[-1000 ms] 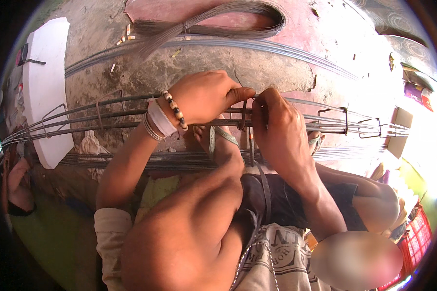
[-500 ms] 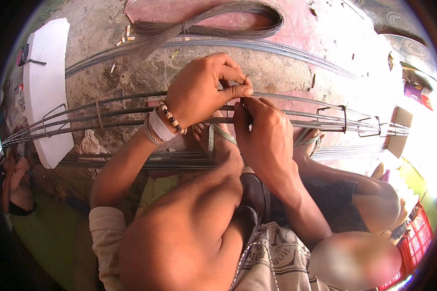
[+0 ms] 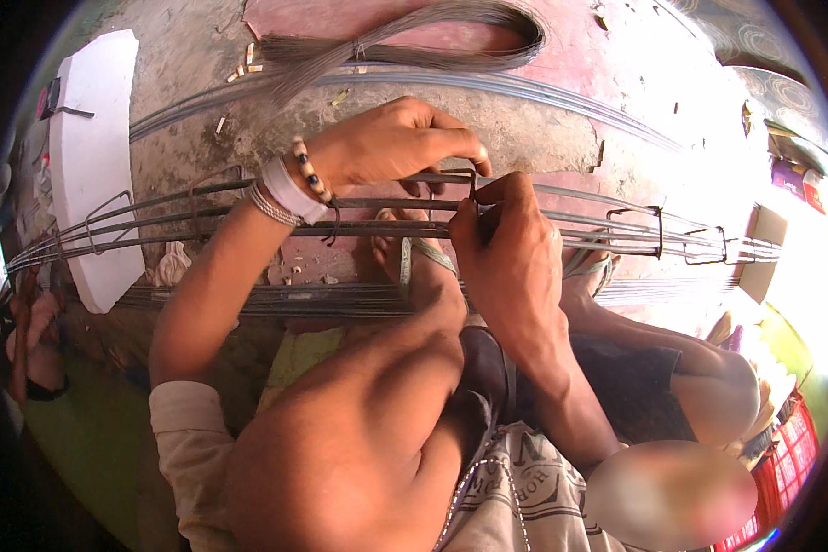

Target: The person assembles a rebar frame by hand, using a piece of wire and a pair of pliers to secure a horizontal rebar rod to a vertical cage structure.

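Observation:
A long cage of thin steel reinforcing bars (image 3: pixel 377 234) runs left to right in front of me, with bent-wire stirrups around it. My left hand (image 3: pixel 382 147) is above the far bar, fingers apart and stretched right; some fingertips dip behind that bar. Close to those fingertips stands the corner of a dark stirrup (image 3: pixel 460 173). My right hand (image 3: pixel 511 244) is closed at that stirrup's near side, thumb and forefinger pinching it against the bars. The palm side of my right hand is hidden. Another stirrup (image 3: pixel 658 232) sits farther right on the cage.
A looped bundle of thin tie wire (image 3: pixel 497 63) lies at the far side. Loose bars (image 3: pixel 561 103) lie beyond the cage, and more bars (image 3: pixel 313 299) lie nearer. A white block (image 3: pixel 97 175) is under the cage's left end. My sandalled foot (image 3: pixel 419 262) is beneath the bars.
My left hand has drawn away from the right-hand fingertips and opened, and its forearm has shifted left. The stirrup corner now shows between the hands. My right hand stays almost in place.

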Action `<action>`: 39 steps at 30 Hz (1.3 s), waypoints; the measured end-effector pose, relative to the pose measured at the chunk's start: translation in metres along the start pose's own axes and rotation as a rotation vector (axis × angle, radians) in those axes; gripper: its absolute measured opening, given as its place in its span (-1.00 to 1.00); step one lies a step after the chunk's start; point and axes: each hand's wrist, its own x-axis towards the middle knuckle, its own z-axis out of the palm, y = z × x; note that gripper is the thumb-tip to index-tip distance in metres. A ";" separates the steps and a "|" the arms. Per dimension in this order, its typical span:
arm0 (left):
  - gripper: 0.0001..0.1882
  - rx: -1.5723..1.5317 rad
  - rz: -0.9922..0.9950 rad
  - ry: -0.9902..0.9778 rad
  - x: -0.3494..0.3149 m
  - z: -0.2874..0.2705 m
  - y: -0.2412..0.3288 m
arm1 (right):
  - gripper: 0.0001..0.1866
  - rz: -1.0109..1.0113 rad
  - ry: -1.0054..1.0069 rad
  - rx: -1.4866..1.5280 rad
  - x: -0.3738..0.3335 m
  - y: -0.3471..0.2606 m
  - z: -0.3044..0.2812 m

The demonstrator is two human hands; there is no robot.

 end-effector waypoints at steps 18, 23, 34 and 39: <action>-0.69 1.064 0.623 0.005 -0.010 -0.016 -0.005 | -0.81 -0.086 -0.219 0.009 0.019 0.010 -0.020; -0.80 1.463 0.436 0.247 -0.007 0.021 -0.011 | -0.82 -0.169 -0.158 -0.081 0.019 0.009 -0.018; -0.44 0.864 -0.108 0.004 -0.011 -0.017 0.007 | -0.76 -0.122 -0.205 0.053 0.012 0.006 -0.017; -0.51 0.061 -0.278 -0.119 -0.005 -0.028 -0.002 | -0.74 -0.136 -0.249 -0.078 0.021 0.003 -0.025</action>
